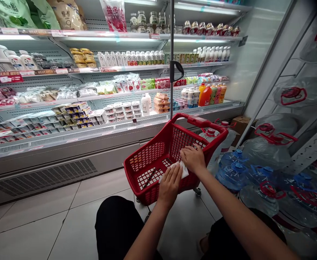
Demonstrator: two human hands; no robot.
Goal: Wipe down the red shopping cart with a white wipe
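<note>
A small red plastic shopping cart with perforated walls stands on the floor in front of my knees. My left hand presses a white cloth or tissue against the cart's near side rim, its fingers together over the material. Just to the right, my right hand grips the same side of the cart, fingers curling over the rim toward the inside. Part of the white cloth shows between both hands. The cart's handle bar is at its far right end, and a grey pole rises behind it.
An open refrigerated display with yogurt, bottles and packets runs along the far side. Large water bottles crowd the right, beside a rack holding more. Pale floor tiles extend at left. My black-clad knees flank my forearms.
</note>
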